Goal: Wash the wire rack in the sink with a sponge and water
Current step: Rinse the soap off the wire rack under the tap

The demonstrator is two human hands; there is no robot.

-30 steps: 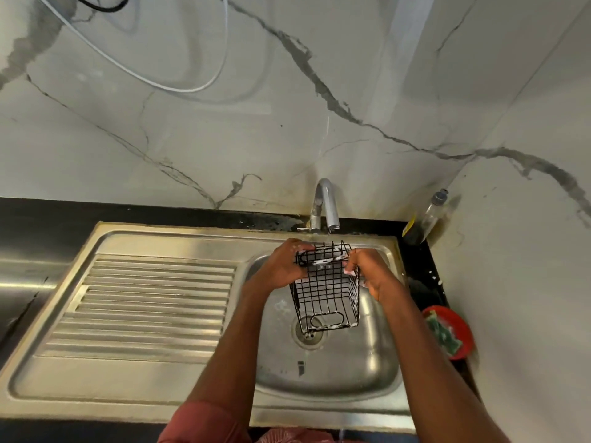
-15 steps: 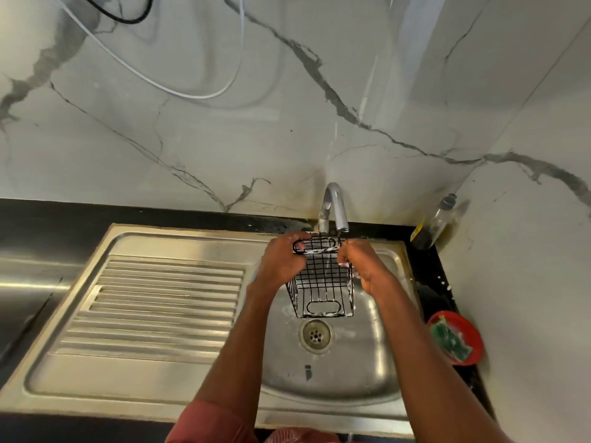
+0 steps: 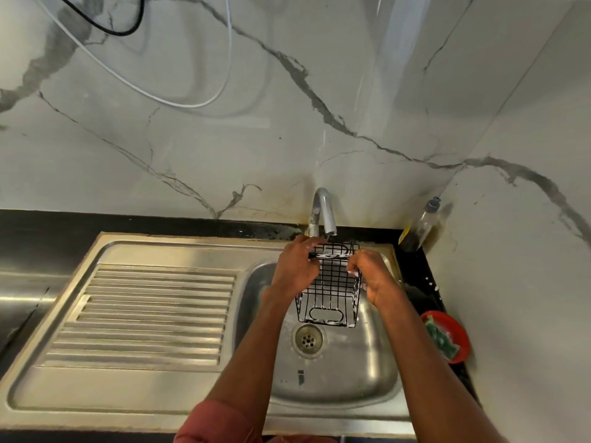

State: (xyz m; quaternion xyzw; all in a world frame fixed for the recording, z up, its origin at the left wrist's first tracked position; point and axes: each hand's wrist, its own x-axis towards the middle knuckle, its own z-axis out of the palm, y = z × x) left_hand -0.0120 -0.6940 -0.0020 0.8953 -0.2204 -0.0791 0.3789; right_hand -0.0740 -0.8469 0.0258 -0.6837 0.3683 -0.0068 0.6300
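Left hand (image 3: 295, 266) and right hand (image 3: 372, 276), fingers grasping the soapy black wire rack (image 3: 331, 287), held beneath the chrome tap (image 3: 324, 211) at twelve o'clock of the steel sink (image 3: 367, 372).

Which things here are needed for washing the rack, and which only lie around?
For the job: rack, held by left hand and right hand; tap; sink; sponge in red bowl.

Lying about: bottle, white cable, black cable.
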